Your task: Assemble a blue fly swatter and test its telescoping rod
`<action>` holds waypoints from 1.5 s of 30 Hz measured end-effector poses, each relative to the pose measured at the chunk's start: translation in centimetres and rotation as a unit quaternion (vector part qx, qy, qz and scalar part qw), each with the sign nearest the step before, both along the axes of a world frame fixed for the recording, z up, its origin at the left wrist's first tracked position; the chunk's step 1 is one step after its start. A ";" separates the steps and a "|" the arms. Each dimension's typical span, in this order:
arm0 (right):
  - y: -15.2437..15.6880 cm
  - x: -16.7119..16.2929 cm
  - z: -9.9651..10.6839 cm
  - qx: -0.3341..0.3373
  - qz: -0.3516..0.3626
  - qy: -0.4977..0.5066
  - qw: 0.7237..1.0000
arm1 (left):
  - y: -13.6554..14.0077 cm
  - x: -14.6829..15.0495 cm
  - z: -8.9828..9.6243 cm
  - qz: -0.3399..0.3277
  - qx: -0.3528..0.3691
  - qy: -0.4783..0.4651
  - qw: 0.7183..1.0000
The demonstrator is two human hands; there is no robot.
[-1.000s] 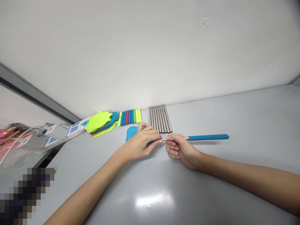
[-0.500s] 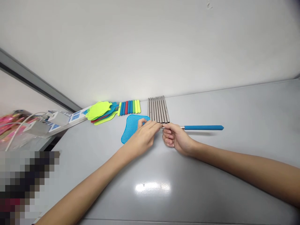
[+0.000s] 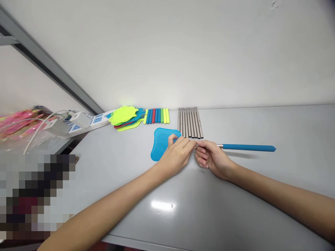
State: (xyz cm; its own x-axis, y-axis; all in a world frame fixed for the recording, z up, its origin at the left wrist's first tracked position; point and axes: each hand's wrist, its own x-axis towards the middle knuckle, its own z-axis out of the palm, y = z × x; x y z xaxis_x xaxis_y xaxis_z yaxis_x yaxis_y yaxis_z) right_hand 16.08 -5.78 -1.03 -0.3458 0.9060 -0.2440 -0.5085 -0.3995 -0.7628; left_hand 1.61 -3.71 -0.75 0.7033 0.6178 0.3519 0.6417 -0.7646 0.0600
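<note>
My left hand [image 3: 179,150] is closed on the neck of a blue mesh fly swatter head [image 3: 160,144], and the fingers hide the neck. Close by on the right, my right hand [image 3: 213,157] pinches a thin metal rod whose blue grip handle [image 3: 248,147] points right, raised a little above the table. The fingertips of both hands meet where rod and swatter head come together, so the joint itself is covered. Just behind the hands lies a row of metal tubes [image 3: 190,122].
Several coloured handles [image 3: 157,116] lie side by side near the wall. Left of them is a stack of yellow, blue and red swatter heads [image 3: 124,116]. A white power strip [image 3: 98,120] with plugged-in adapters and cables lies further left, beside pink items in clear plastic [image 3: 22,122].
The camera view has shifted, so everything appears further right. Both hands keep their hold on the swatter head and rod, with little other visible change.
</note>
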 end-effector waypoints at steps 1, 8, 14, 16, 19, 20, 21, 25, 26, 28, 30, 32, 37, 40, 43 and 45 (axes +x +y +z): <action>0.0 0.0 0.0 0.002 -0.001 -0.004 1.000 | 0.0 0.0 0.0 0.000 -0.001 0.001 1.000; 0.0 -0.1 -0.5 0.031 0.000 -0.028 0.999 | 0.1 -0.1 -0.2 0.002 -0.014 0.005 1.000; -0.1 -0.2 -0.3 0.031 0.000 -0.044 0.999 | 0.0 -0.1 -0.2 0.007 -0.020 0.011 1.000; -0.1 -0.2 -0.2 0.032 0.000 -0.048 0.998 | 0.0 -0.1 -0.2 0.006 -0.023 0.008 1.000; 0.0 -0.2 -0.1 0.032 0.001 -0.048 0.998 | 0.0 -0.1 -0.1 0.005 -0.031 0.005 0.999; 0.0 -0.2 -0.1 0.032 0.001 -0.047 0.998 | 0.0 -0.1 -0.1 0.005 -0.034 0.005 0.999; 0.0 -0.2 -0.1 0.032 0.001 -0.046 0.998 | 0.0 0.0 0.0 0.005 -0.037 0.005 0.999; 0.0 -0.2 -0.1 0.037 0.002 -0.055 0.998 | 0.0 -0.1 0.1 0.003 -0.041 0.004 0.999; 0.0 -0.2 -0.1 0.040 0.002 -0.059 0.997 | 0.0 -0.1 0.1 0.002 -0.040 0.004 0.999; 0.0 -0.2 -0.2 0.048 -0.003 -0.072 0.996 | 0.1 -0.3 0.2 -0.004 -0.037 0.005 0.999; 0.0 -0.3 -0.2 0.056 -0.008 -0.089 0.994 | 0.3 -0.4 0.4 -0.017 -0.031 0.007 0.999; 0.0 -0.3 -0.2 0.057 -0.011 -0.104 0.993 | 0.6 -0.6 0.6 -0.034 -0.023 0.013 0.999; -0.1 -0.3 0.0 0.035 -0.010 -0.108 0.993 | 1.2 -0.6 1.1 -0.055 0.002 0.040 0.998; -0.1 -0.3 0.1 0.030 -0.018 -0.106 0.994 | 1.5 -0.7 1.2 -0.062 0.007 0.046 0.997; -0.2 -0.3 0.1 0.019 -0.025 -0.104 0.994 | 1.6 -0.8 1.2 -0.063 0.017 0.055 0.996; -0.2 -0.4 0.1 0.012 -0.029 -0.104 0.994 | 1.7 -0.9 1.2 -0.060 0.023 0.061 0.996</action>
State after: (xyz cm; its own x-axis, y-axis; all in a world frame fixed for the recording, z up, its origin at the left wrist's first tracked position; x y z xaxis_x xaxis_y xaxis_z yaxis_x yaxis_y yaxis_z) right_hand 15.73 -5.96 -0.96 -0.2378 0.9292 -0.2829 -0.3594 -0.3547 -0.8631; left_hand 0.67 -2.00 0.46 0.8104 0.5120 0.2848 0.5458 -0.8364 -0.0495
